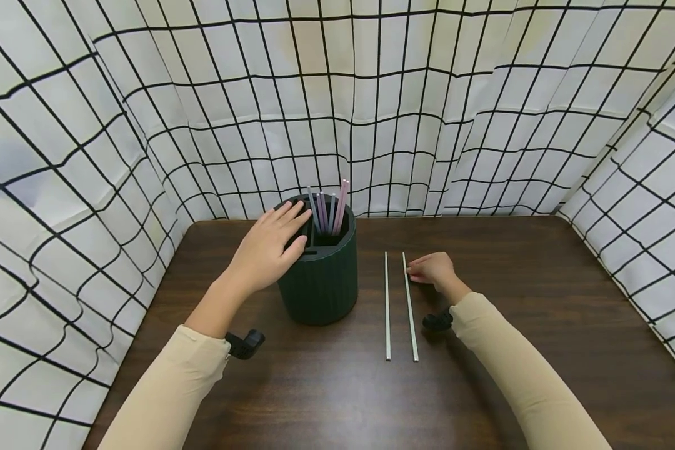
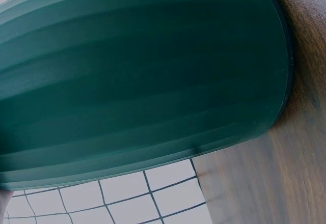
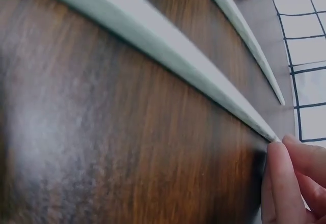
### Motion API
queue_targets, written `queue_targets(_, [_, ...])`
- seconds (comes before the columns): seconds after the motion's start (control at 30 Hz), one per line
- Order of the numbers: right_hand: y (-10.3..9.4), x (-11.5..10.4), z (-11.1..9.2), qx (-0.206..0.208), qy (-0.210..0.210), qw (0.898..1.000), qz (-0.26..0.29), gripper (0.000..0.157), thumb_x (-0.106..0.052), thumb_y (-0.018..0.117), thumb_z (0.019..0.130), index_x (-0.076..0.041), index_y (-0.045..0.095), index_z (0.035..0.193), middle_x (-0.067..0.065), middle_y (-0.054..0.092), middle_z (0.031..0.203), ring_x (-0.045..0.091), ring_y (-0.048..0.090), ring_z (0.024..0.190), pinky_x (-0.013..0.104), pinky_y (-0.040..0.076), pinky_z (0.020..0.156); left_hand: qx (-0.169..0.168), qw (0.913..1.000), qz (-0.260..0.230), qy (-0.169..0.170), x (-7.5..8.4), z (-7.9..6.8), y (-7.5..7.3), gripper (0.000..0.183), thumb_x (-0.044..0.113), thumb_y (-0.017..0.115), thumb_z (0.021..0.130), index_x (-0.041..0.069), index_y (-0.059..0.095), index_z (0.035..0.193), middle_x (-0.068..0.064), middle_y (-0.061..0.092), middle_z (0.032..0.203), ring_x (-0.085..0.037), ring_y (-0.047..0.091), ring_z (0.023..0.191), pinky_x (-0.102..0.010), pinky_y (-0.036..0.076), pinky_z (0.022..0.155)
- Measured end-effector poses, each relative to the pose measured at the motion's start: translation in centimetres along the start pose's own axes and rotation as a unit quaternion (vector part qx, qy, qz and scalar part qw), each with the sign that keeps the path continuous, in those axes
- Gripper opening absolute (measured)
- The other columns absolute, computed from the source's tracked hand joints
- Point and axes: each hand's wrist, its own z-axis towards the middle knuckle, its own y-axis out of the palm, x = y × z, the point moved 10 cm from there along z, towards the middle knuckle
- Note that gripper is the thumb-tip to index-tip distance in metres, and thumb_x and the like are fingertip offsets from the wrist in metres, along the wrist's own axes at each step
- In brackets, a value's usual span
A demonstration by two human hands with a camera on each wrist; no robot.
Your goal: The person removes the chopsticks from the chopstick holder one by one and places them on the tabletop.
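A dark green ribbed utensil holder (image 1: 319,290) with a divided top stands on the table. My left hand (image 1: 272,240) rests over the left side of its rim, fingers extended and covering part of the compartments. In the left wrist view the holder's wall (image 2: 142,76) fills most of the picture. Several purple, pink and bluish-grey chopsticks (image 1: 341,206) stand in the right compartment. To the holder's right, two pale green chopsticks lie side by side. My right hand (image 1: 432,269) pinches the right chopstick (image 3: 204,81) near its thin far end. The left chopstick (image 1: 387,312) lies apart from that hand.
The brown wooden table (image 1: 326,400) reaches back to a white curtain (image 1: 405,125) with a black grid, which also runs along both sides. A black wrist camera mount (image 1: 246,344) juts from the left sleeve, and another mount (image 1: 437,320) from the right.
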Motion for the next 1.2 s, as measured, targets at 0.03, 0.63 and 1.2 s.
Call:
queue_targets(0.03, [-0.1,0.1,0.0,0.003,0.002,1.0,0.002,0.032,-0.001,0.063,0.094,0.017,0.063,0.121,0.009,0.077,0.089,0.004,0.068,0.062,0.021,0.061,0.063,0.0,1.0,0.0,0.0,0.0,0.0,0.0,0.056,0.035,0.036,0.104,0.013,0.034,0.156,-0.01,0.028,0.164,-0.029,0.017,0.156,-0.049,0.01,0.128])
queue_targets(0.63, [2.0,-6.0,-4.0,-0.055,-0.101,0.99,0.083,0.043,-0.008,0.066,0.094,0.006,0.059,0.134,0.007,0.075,0.113,0.005,0.073,0.092,0.035,0.054,0.1,0.002,1.0,0.0,0.002,0.1,-0.1,0.0,0.056,0.035,0.037,0.104,0.012,0.035,0.156,-0.01,0.028,0.164,-0.03,0.018,0.155,-0.049,0.009,0.129])
queue_targets(1.2, [5.6,-16.8,-11.2,-0.087,-0.253,0.949,0.165,0.037,-0.003,0.07,0.09,0.008,0.065,0.125,0.001,0.076,0.102,0.01,0.074,0.094,0.029,0.059,0.091,0.001,1.0,-0.001,0.001,0.2,-0.2,-0.1,0.056,0.034,0.037,0.104,0.011,0.035,0.155,-0.011,0.028,0.164,-0.03,0.018,0.155,-0.049,0.009,0.128])
